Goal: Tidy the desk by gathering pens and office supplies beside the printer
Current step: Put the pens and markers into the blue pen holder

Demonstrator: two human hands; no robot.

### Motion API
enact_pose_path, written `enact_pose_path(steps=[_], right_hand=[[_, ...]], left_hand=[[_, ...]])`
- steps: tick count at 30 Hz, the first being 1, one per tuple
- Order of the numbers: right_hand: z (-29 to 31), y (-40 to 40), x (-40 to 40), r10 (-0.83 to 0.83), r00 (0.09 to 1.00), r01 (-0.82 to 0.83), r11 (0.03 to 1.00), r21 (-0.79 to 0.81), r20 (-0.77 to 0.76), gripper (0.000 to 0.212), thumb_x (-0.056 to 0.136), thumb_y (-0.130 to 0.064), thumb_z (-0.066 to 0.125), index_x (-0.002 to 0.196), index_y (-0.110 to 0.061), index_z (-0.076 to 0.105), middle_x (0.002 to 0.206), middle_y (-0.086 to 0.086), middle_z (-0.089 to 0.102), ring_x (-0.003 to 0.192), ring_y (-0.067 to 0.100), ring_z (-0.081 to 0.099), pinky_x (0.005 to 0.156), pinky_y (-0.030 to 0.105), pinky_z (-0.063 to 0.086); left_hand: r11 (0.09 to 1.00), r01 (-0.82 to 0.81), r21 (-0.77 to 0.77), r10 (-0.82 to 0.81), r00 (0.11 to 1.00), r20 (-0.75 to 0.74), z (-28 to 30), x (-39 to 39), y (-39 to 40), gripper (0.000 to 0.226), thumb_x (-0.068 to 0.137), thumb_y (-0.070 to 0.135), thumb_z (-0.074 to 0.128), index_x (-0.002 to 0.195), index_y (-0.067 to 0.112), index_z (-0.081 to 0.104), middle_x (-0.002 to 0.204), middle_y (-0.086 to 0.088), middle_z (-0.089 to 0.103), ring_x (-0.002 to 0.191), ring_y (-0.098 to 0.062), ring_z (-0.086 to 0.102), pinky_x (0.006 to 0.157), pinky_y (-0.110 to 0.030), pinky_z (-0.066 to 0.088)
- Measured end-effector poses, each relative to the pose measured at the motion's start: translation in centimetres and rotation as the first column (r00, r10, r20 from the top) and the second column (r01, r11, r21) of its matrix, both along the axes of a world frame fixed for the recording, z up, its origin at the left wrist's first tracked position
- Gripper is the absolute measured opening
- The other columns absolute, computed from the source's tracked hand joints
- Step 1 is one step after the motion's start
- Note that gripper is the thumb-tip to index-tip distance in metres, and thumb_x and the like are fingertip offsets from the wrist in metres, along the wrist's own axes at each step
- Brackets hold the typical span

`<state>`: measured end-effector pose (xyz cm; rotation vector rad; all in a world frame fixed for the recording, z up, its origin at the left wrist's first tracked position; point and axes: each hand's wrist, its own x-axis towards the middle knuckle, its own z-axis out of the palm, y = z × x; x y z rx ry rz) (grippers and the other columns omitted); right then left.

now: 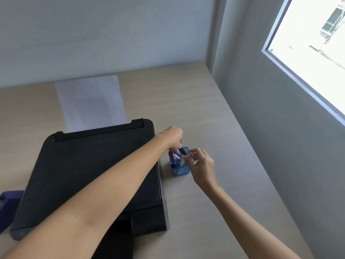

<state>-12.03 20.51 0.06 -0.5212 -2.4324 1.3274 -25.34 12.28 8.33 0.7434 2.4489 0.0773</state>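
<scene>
A black printer [97,171] sits on the pale wooden desk [196,101]. Just to its right stands a small blue holder [180,171] with several pens and markers [175,158] in it. My left hand [172,136] reaches across the printer and is closed around a dark marker at the holder's top. My right hand [202,165] is at the holder's right side, fingers pinching a small clear or white item that is too blurred to identify.
A white sheet of paper [91,101] lies behind the printer. A dark blue object [8,206] pokes in at the left edge. A grey wall with a bright window [313,49] bounds the desk on the right.
</scene>
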Motion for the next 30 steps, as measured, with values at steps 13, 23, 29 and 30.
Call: enact_pose_path(steps=[13, 23, 29, 30], right_hand=[[-3.6, -1.2, 2.1, -0.134, 0.962, 0.225, 0.884, -0.409, 0.239, 0.03, 0.097, -0.021, 0.044, 0.127, -0.019, 0.048, 0.122, 0.014, 0.055, 0.093, 0.025, 0.066, 0.086, 0.043, 0.057], [-2.8, -0.5, -2.2, -0.019, 0.944, 0.223, 0.77, -0.597, 0.328, 0.045, 0.089, -0.006, 0.062, 0.13, -0.024, 0.053, 0.122, 0.008, 0.06, 0.097, 0.029, 0.068, 0.076, 0.045, 0.062], [-1.2, 3.2, -7.1, 0.077, 0.906, 0.112, 0.905, -0.411, 0.417, 0.041, 0.083, 0.004, 0.049, 0.111, -0.016, 0.071, 0.096, 0.01, 0.073, 0.083, 0.022, 0.068, 0.077, 0.043, 0.061], [-1.3, 3.6, -7.7, 0.099, 0.899, 0.088, 0.914, -0.397, 0.427, 0.042, 0.081, 0.006, 0.049, 0.109, -0.016, 0.071, 0.09, 0.01, 0.073, 0.08, 0.02, 0.065, 0.077, 0.043, 0.062]], left_hand=[[0.761, -0.638, 0.112, 0.547, 0.726, 0.418, -4.2, 1.1, 1.0, 0.078, 0.095, 0.064, 0.007, 0.15, 0.013, 0.029, 0.153, -0.023, 0.031, 0.142, -0.038, 0.029, 0.116, -0.048, 0.028], [0.464, -0.886, 0.009, 0.658, 0.352, 0.666, -4.6, -1.3, 0.9, 0.079, 0.095, 0.062, 0.004, 0.149, 0.014, 0.036, 0.149, -0.024, 0.04, 0.138, -0.042, 0.038, 0.115, -0.06, 0.023], [0.187, -0.982, 0.025, 0.645, 0.142, 0.751, -4.9, -1.9, 1.3, 0.07, 0.098, 0.056, 0.011, 0.148, 0.014, 0.034, 0.149, -0.021, 0.042, 0.134, -0.042, 0.044, 0.113, -0.065, 0.024], [0.148, -0.989, 0.025, 0.632, 0.115, 0.766, -5.1, -2.1, 1.3, 0.069, 0.097, 0.055, 0.011, 0.146, 0.014, 0.037, 0.147, -0.021, 0.045, 0.132, -0.042, 0.047, 0.113, -0.065, 0.025]])
